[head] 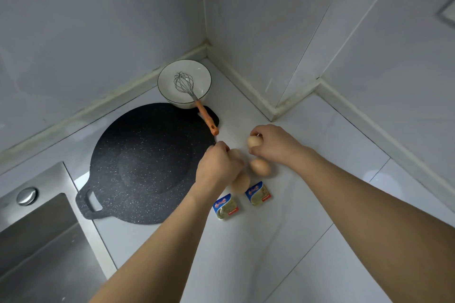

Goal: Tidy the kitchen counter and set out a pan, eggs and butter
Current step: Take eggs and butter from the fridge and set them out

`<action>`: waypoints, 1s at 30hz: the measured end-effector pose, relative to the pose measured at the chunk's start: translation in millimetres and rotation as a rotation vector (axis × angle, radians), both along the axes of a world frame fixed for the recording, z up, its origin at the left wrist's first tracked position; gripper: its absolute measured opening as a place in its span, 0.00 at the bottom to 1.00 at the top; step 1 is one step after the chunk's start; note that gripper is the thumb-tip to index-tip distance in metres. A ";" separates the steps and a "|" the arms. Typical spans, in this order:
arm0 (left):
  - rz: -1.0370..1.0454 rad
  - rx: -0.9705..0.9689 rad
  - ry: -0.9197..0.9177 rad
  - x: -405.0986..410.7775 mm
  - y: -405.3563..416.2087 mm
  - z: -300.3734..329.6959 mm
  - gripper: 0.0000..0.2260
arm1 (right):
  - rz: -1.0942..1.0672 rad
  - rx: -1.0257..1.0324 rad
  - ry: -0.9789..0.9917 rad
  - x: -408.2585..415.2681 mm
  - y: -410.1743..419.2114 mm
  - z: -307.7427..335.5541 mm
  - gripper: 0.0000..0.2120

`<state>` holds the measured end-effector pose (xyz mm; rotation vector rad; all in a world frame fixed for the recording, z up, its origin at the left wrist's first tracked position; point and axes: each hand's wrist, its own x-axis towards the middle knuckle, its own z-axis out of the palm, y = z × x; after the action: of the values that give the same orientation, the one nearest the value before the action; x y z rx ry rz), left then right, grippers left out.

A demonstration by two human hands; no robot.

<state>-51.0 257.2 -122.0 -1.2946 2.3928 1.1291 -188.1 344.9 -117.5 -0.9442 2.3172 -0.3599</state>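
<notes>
The right hand (273, 145) holds one smooth brown egg (254, 141) above the white counter (307, 204), and the left hand (216, 167) holds another pale egg (235, 154) beside it.

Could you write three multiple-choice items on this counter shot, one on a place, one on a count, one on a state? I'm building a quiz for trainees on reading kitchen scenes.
1. Where does the whisk lie?
A. In the sink
B. With its wire head in the bowl
C. Flat on the pan

2. How many butter packets lie on the counter?
A. One
B. Two
C. Four

3. What is the right hand doing?
A. Gripping an egg
B. Resting flat on the counter
C. Holding the pan's handle

Answers:
1 B, its wires sit inside the bowl and the orange handle sticks out over the pan.
2 B, a left packet and a right packet lie near the eggs.
3 A, its fingers curl round the top egg.
</notes>
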 end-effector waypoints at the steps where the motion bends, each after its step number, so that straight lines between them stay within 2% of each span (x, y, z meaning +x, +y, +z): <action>1: -0.005 -0.011 -0.004 -0.6 -0.2 -0.1 0.09 | 0.007 0.003 0.006 0.0 -0.4 -0.5 0.19; 12: -0.052 -0.105 -0.041 -1.7 -0.5 -2.3 0.13 | 0.034 0.034 0.019 -0.1 -0.6 -2.7 0.22; 30: -0.062 -0.098 -0.073 -4.7 -2.0 -1.9 0.16 | 0.033 0.057 -0.021 1.1 -2.2 3.0 0.27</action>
<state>-55.7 255.2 -123.9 -1.2588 2.4435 0.9423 -186.9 342.7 -114.5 -0.9453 2.2778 -0.2872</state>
